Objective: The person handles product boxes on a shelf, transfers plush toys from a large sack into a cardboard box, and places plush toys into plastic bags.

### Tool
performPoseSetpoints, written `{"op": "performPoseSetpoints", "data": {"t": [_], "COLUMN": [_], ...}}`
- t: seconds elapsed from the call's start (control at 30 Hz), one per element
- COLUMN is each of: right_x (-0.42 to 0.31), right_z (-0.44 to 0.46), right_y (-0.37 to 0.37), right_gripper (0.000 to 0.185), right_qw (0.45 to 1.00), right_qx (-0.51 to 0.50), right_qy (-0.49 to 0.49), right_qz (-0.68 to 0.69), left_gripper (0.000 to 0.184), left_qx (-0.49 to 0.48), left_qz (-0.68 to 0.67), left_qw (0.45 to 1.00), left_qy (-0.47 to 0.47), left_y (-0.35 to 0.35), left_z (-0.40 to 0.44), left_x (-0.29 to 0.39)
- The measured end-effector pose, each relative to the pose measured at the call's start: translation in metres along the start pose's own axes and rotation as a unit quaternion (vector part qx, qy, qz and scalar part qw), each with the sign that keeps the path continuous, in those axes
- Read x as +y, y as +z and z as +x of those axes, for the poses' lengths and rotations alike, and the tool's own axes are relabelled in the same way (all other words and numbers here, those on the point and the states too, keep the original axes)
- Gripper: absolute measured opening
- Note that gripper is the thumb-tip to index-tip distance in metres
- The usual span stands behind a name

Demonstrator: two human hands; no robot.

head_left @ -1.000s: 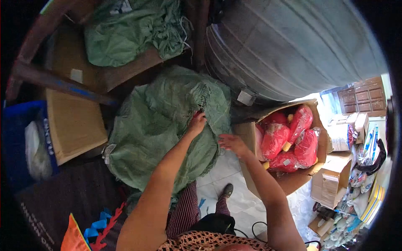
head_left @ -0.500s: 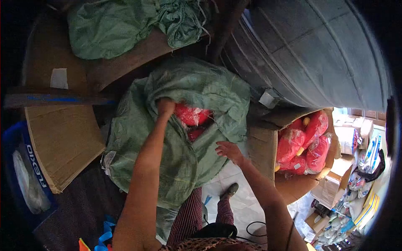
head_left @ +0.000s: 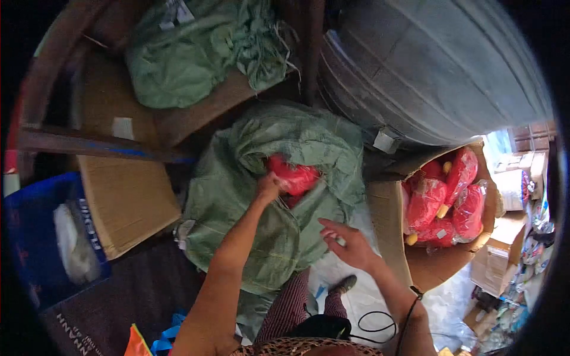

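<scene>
A large green woven sack (head_left: 237, 231) stands in front of me with its mouth gathered partly open. Inside the mouth shows a red plastic-wrapped bundle (head_left: 300, 178). At its left edge, my left hand (head_left: 269, 187) has its fingers closed on the red wrapping. My right hand (head_left: 350, 244) hovers to the right of the sack, fingers apart and holding nothing. On the right, an open cardboard box (head_left: 386, 222) contains several similar red wrapped bundles (head_left: 426, 204) with yellow parts. The lower part of the bundle in the sack is hidden.
Another green sack (head_left: 184, 65) lies on a wooden shelf (head_left: 199, 115) at the back. A big grey ribbed drum (head_left: 427, 71) fills the upper right. Left are a cardboard sheet (head_left: 130, 204) and a blue bin (head_left: 35, 237). Cartons (head_left: 502, 255) and packages crowd the far right.
My left hand has come from the sack's left rim onto the red bundle, which sits a little higher in the opening. The right hand stays free beside the sack. The view has shifted.
</scene>
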State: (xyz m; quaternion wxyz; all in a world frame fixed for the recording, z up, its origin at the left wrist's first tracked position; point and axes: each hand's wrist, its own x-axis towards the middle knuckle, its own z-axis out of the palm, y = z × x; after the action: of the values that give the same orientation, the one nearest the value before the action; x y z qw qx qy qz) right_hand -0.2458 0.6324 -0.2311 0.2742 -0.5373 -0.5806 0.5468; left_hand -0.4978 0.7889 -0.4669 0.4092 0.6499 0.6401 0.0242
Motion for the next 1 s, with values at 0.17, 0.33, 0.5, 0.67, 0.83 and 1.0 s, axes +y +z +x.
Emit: {"op": "performPoseSetpoints", "data": {"t": [0.17, 0.33, 0.5, 0.67, 0.83, 1.0], "right_x": [-0.074, -0.085, -0.092, -0.014, 0.201, 0.108], "right_z": [-0.095, -0.285, -0.515, -0.721, -0.831, -0.750], "right_y": [-0.096, -0.177, -0.202, -0.187, -0.125, -0.088], "right_gripper": [0.046, 0.051, 0.045, 0.041, 0.057, 0.081], "right_qw": [0.974, 0.928, 0.839, 0.705, 0.584, 0.670], "right_qx": [0.168, 0.372, 0.538, 0.695, 0.671, 0.359], "right_qy": [-0.085, -0.022, -0.067, -0.027, 0.070, 0.070], "right_qz": [-0.129, 0.026, 0.045, 0.139, 0.451, 0.646], "left_gripper": [0.024, 0.018, 0.012, 0.009, 0.008, 0.010], "left_qx": [0.031, 0.096, 0.011, -0.153, -0.270, -0.389], "left_qz": [-0.063, -0.101, -0.107, -0.165, -0.138, -0.120], "left_qw": [0.990, 0.973, 0.962, 0.921, 0.846, 0.755], "left_qy": [0.120, 0.181, 0.252, 0.318, 0.438, 0.515], "left_y": [-0.042, -0.115, -0.125, -0.053, 0.024, 0.067], "left_z": [-0.121, -0.258, -0.395, -0.473, -0.555, -0.647], "left_x": [0.091, 0.179, 0.277, 0.351, 0.426, 0.476]}}
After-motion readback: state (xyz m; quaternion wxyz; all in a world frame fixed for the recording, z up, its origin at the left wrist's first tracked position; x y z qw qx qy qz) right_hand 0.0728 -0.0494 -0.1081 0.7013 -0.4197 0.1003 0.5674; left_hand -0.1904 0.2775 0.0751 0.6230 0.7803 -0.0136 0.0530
